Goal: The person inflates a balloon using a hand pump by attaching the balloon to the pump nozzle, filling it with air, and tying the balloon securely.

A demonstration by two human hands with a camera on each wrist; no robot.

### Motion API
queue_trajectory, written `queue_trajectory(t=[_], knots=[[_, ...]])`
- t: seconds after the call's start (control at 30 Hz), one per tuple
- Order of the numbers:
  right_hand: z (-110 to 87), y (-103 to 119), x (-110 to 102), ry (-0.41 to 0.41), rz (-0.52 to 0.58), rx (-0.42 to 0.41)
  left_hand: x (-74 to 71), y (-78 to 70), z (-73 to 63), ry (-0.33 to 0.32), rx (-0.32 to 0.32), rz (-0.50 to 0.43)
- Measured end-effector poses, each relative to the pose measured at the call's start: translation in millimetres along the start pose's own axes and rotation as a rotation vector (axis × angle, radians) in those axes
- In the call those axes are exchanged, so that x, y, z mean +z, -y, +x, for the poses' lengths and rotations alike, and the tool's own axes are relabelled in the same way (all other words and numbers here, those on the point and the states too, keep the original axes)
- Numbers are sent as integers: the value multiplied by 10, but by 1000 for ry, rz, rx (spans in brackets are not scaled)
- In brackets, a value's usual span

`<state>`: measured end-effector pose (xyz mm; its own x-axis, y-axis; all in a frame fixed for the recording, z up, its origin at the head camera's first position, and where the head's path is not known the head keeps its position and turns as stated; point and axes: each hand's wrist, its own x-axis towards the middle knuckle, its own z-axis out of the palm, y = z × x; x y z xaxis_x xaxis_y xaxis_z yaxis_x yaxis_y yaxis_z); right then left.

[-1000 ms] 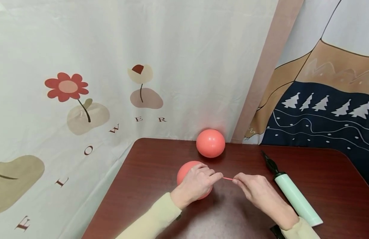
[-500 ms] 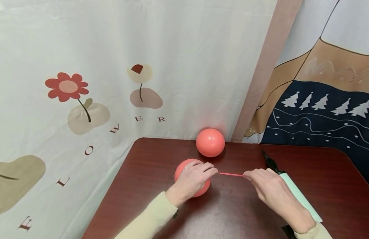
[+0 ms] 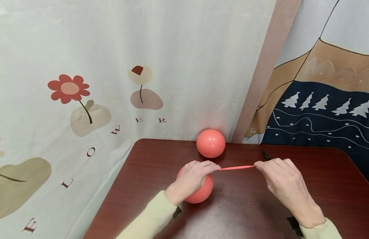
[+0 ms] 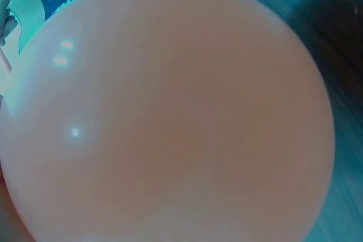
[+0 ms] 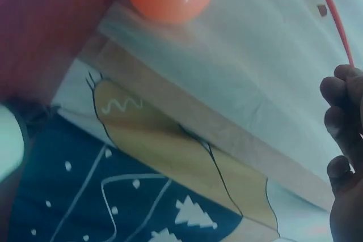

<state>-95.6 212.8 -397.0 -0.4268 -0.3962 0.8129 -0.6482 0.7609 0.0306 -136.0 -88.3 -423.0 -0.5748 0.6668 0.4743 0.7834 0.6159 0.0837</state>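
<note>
My left hand [image 3: 193,179] pinches a coral-red balloon [image 3: 202,192] at the base of its neck, with the round body hanging below the fingers. The neck [image 3: 238,168] is drawn out into a thin, taut strip to the right. At its far end the fingertips of my right hand [image 3: 287,186] pinch it. In the left wrist view the inflated balloon [image 4: 193,117] fills most of the picture and hides the left fingers. The right wrist view has the curled right fingers [image 5: 337,114] with the stretched neck [image 5: 334,12] running up from them.
A second inflated coral balloon [image 3: 210,143] rests at the back edge of the dark red table [image 3: 160,159], against the white curtain [image 3: 184,59]. Behind my right hand the black nozzle [image 3: 265,155] of a hand pump shows; its pale green body [image 5: 8,143] appears in the right wrist view.
My right hand has moved right and slightly away, stretching the balloon's neck much longer. It now covers most of the pump. The left hand keeps its pinch, shifting only slightly.
</note>
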Motion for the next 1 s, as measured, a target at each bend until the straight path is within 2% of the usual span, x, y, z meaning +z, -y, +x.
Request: queue_trajectory(t=[0.03, 0.13, 0.27, 0.37, 0.43, 0.53, 0.67, 0.73, 0.83, 0.9, 1.0], knots=[[15, -13, -20, -10, -6, -1, 2, 2, 3, 9, 14, -14], [53, -39, -50, -44, -17, -1, 2, 18, 30, 34, 103, -153], [92, -57, -9, -65, -4, 39, -28, 48, 88, 97, 246, -449], [120, -65, 69, -70, 24, 93, -42, 31, 117, 194, 274, -673], [140, -63, 142, -81, 53, 124, -37, 2, 113, 272, 244, -826], [165, -48, 251, -69, 97, 168, -16, -49, 73, 394, 123, -1107], [164, -25, 382, -21, 152, 232, 22, -103, -12, 450, -70, -1418], [135, -18, 436, -5, 176, 262, 27, -120, -61, 439, -137, -1539], [67, 2, 512, 20, 193, 284, 27, -145, -143, 397, -200, -1711], [22, 17, 557, 36, 200, 285, 11, -170, -191, 347, -244, -1831], [-37, 43, 620, 47, 209, 277, -3, -216, -217, 243, -256, -1963]])
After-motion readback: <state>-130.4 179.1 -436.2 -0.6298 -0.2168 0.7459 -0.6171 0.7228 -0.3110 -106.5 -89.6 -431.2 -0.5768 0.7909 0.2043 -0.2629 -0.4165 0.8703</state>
